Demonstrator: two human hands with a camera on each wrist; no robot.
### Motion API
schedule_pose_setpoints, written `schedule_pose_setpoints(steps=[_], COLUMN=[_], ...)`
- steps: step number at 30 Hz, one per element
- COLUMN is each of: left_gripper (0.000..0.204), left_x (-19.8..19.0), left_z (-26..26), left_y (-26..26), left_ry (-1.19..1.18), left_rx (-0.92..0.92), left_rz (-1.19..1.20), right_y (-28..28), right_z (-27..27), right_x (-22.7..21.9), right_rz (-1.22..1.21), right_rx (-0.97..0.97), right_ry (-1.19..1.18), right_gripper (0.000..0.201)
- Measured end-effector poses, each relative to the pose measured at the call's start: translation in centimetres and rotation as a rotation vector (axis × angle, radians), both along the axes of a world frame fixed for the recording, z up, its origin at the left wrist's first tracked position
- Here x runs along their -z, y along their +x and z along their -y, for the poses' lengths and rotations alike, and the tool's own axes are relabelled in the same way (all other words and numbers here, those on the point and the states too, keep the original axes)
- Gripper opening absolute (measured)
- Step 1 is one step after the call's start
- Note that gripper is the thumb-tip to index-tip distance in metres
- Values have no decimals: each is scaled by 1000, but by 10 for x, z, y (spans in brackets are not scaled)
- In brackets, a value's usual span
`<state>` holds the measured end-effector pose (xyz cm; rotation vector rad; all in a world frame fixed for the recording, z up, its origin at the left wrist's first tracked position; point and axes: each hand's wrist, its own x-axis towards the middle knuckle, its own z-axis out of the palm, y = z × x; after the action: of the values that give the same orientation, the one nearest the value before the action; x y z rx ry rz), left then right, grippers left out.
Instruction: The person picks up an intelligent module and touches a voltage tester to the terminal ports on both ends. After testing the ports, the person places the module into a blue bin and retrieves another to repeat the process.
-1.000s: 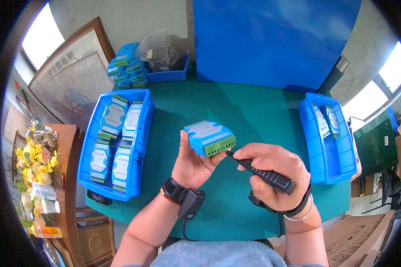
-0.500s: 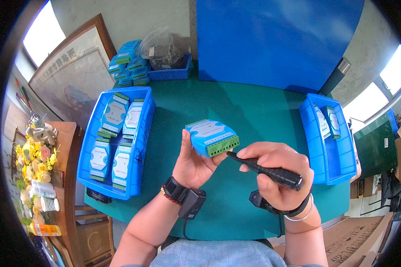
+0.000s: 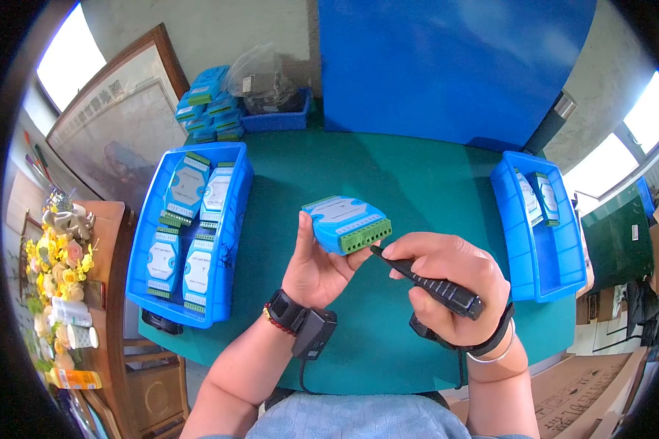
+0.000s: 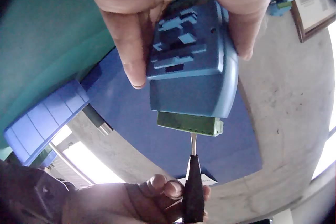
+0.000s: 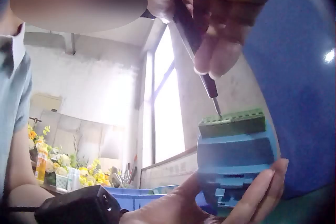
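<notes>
My left hand (image 3: 316, 276) holds a blue module with a white label (image 3: 344, 211) above the table, fingers and thumb along its sides. A green screw terminal block (image 3: 366, 237) runs along the edge facing my right hand. That right hand (image 3: 467, 287) grips a black-handled screwdriver (image 3: 441, 288). In the left wrist view, the metal shaft (image 4: 193, 144) points up to the terminal block (image 4: 186, 123). The right wrist view shows the screwdriver (image 5: 209, 85) with its tip at the row of holes in the green block (image 5: 233, 124).
On the left, a blue bin (image 3: 239, 219) contains several similar modules (image 3: 189, 189). Another blue bin (image 3: 564, 289) at the right has two modules (image 3: 545, 199). Stacked modules (image 3: 211, 102) and a small blue tray with a plastic bag (image 3: 260, 80) stand at the back, near a blue panel (image 3: 454, 66).
The screwdriver handle shifted slightly down and right, then returned. The module has turned a little in my left hand, with the screwdriver staying at its terminal edge.
</notes>
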<state>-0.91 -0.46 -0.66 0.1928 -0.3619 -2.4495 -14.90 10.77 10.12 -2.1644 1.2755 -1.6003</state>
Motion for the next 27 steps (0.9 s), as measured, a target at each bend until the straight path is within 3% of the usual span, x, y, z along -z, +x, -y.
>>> schedule_pose_setpoints(steps=[5, 8, 14, 17, 27], left_gripper=[68, 68, 67, 68, 70], left_x=[-1, 0, 2, 2, 1], left_z=[0, 0, 0, 1, 0], left_y=[0, 0, 0, 0, 0], left_ry=[-5, -8, -4, 11, 13], left_rx=[-7, 5, 2, 9, -5], left_rz=[12, 11, 3, -15, -29], right_y=[-1, 1, 1, -1, 0], right_z=[0, 0, 1, -1, -3], right_x=[0, 0, 1, -1, 2], right_rz=[-32, -60, -41, 18, 92], right_rx=[18, 65, 60, -10, -28], right_ry=[-1, -34, -48, 25, 19], right_gripper=[24, 37, 38, 23, 28])
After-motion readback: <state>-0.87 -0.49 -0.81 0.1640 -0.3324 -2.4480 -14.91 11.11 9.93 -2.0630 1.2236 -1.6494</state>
